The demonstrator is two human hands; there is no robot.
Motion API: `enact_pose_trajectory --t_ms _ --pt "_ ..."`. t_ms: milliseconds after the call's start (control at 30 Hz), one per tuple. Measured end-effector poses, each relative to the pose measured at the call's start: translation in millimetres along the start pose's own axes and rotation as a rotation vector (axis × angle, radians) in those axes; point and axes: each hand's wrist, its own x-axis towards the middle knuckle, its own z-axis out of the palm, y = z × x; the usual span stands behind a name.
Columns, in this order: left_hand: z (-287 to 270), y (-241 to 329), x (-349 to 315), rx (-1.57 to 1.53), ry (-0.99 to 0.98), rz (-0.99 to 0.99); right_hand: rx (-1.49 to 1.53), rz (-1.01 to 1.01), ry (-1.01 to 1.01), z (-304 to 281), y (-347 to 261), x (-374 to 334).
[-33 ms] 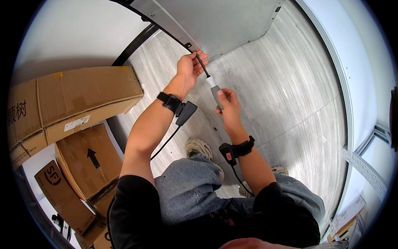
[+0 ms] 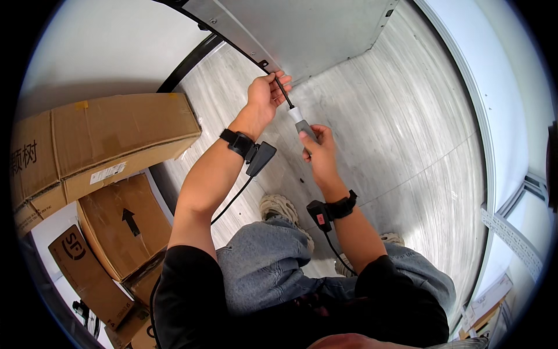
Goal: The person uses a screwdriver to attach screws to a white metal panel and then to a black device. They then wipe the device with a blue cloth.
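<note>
Panel (image 2: 314, 35), upper centre: smooth metal, dull sheen | Screwdriver (image 2: 296, 114), centre: matt plastic grip (image 2: 303, 126), metal shaft (image 2: 285, 95) | Cartons (image 2: 128, 119), left: matt cardboard | Floor (image 2: 401, 116), centre right: wood-grain, semi-gloss | Trousers (image 2: 261, 256), lower centre: rough denim

And there's your large cardboard box (image 2: 125, 125): nearer you than it, an arrow-marked carton (image 2: 107, 212) and a narrow brown box (image 2: 87, 276); beyond the large one, pale wall (image 2: 122, 49); to its right, grey floor (image 2: 401, 116).

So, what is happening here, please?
A person's right hand holds a screwdriver by its gray handle. The left hand is at its dark shaft, near the edge of a gray metal panel. I cannot see whether the tip sits in a screw.
</note>
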Motion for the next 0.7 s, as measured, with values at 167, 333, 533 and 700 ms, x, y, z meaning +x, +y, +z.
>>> enact_pose_trajectory --t_ms 167,333,533,700 --pt "-1 -1 5 -0.003 0.02 -0.004 0.071 0.011 -0.093 -2 5 2" --pt "3 -1 6 0.015 0.021 0.002 0.088 0.028 -0.128 -9 9 5" --pt "9 -2 6 0.031 -0.021 0.021 0.084 0.051 -0.142 -16 5 9" --pt "6 -7 0 0.069 -0.039 0.016 0.066 0.033 -0.161 -23 10 11"
